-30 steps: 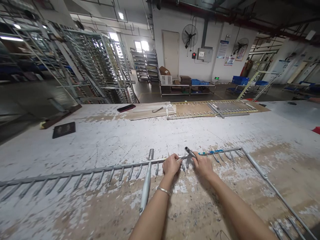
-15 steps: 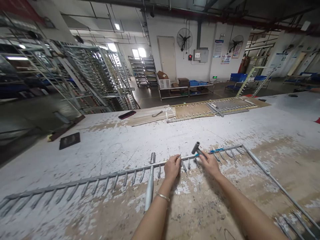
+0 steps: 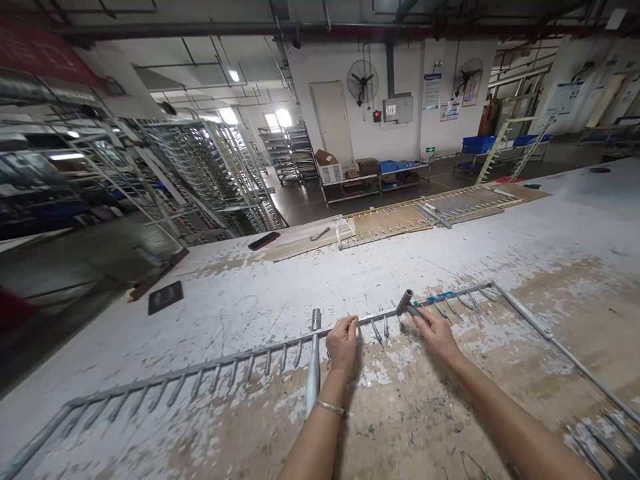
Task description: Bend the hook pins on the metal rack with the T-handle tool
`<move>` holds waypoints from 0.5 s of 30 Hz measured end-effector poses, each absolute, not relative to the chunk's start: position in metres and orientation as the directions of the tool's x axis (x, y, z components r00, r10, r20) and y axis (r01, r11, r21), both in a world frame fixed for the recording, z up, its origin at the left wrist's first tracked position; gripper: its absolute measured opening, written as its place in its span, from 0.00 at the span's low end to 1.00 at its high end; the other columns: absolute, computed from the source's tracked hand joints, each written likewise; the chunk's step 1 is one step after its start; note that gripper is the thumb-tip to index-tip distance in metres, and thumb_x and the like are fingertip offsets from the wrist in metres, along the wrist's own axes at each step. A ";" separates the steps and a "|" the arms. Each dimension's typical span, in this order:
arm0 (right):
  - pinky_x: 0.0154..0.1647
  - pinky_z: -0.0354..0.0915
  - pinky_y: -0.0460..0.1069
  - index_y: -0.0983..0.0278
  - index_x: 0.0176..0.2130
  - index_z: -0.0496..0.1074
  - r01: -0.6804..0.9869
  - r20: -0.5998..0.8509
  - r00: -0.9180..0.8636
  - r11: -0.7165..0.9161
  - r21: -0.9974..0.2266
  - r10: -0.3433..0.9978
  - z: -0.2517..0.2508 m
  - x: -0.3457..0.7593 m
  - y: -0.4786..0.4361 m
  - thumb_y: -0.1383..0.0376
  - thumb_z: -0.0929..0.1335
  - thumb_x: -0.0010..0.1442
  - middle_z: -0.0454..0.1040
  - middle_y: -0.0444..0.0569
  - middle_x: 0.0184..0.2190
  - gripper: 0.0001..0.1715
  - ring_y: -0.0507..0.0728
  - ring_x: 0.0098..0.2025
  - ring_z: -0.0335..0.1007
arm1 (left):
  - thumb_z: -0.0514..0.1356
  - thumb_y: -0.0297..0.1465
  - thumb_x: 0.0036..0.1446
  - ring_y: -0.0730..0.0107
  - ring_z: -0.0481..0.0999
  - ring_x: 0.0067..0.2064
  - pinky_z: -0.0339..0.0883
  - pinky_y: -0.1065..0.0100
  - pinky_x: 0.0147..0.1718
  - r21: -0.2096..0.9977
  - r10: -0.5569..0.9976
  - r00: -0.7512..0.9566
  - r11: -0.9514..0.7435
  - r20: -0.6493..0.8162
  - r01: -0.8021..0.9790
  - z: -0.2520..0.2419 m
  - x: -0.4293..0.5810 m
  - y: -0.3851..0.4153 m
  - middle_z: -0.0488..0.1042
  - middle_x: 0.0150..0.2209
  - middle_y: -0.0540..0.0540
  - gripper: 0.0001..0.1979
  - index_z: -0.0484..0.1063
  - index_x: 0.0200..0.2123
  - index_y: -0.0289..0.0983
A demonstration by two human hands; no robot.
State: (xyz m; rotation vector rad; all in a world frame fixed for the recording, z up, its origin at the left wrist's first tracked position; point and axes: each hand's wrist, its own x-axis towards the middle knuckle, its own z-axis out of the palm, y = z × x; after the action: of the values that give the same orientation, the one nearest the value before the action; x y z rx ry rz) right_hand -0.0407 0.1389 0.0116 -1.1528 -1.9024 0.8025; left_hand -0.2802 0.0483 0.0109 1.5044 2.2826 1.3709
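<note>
A long grey metal bar (image 3: 225, 360) with a row of hanging prongs lies across the worn worktable (image 3: 410, 413). My left hand (image 3: 343, 341) is closed at the bar, just right of a thick upright tube (image 3: 313, 373); what its fingertips pinch is too small to name. My right hand (image 3: 438, 335) is wrapped round the handle of a T-shaped metal tool (image 3: 406, 301), whose tubular head is at the bar. Between my hands, a few prongs (image 3: 377, 332) hang from the bar. Blue marking (image 3: 440, 297) shows on the bar beyond the tool.
A dark flat plate (image 3: 166, 298) lies at the left, a phone (image 3: 264, 241) and a wrench (image 3: 320, 234) at the far edge. Behind them is another pronged frame (image 3: 390, 233) on boards. Metal racks (image 3: 200, 173) stand past the table at the left.
The tool's head has come down to the bar, and my right hand has shifted slightly right and down. My left hand stays at the bar, and the camera view has shifted.
</note>
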 end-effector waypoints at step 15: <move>0.33 0.66 0.51 0.70 0.49 0.77 0.363 0.217 -0.301 0.322 -0.874 0.929 0.014 -0.040 0.129 0.50 0.62 0.59 0.79 0.53 0.32 0.32 0.61 0.33 0.73 | 0.55 0.29 0.58 0.69 0.74 0.37 0.64 0.71 0.38 0.549 0.833 -0.505 0.318 0.228 0.773 0.078 -0.311 0.047 0.78 0.39 0.48 0.13 0.74 0.44 0.41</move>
State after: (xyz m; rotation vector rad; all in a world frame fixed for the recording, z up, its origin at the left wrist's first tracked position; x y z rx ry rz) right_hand -0.0398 0.1294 0.0136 -1.1482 -1.8290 0.9413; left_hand -0.3114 0.0467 0.0776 1.5099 2.4712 0.9421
